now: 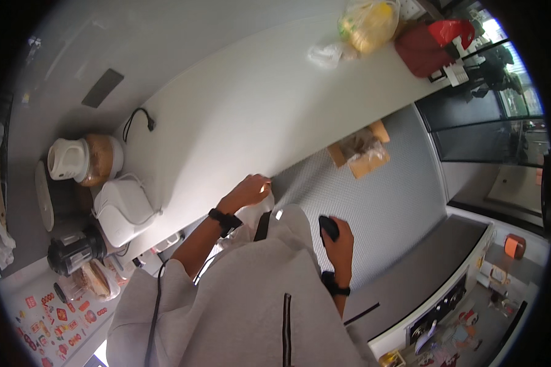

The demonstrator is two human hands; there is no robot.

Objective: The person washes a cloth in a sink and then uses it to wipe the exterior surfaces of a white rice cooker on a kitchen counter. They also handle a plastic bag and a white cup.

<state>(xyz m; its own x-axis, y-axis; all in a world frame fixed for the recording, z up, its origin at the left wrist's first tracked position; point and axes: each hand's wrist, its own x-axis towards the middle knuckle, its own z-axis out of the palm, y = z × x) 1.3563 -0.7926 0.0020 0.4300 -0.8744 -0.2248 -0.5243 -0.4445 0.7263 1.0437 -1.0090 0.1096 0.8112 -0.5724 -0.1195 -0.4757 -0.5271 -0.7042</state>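
Note:
My left hand (pixel 249 191) is at the front edge of the long white countertop (pixel 220 119), its fingers curled by the whitish, translucent plastic (pixel 252 218) below it. Whether the fingers grip this plastic does not show clearly. Over the grey patterned floor, my right hand (pixel 340 238) is closed around a small black object (pixel 329 228), whose kind I cannot make out. Both wrists wear black straps.
An open cardboard box (pixel 362 149) with clear plastic inside lies on the floor. A filled plastic bag (pixel 369 27) and a dark red bag (pixel 422 48) sit at the counter's far end. White appliances (pixel 124 208) and a black cord (pixel 137 121) are at left; a stove (pixel 438 305) is lower right.

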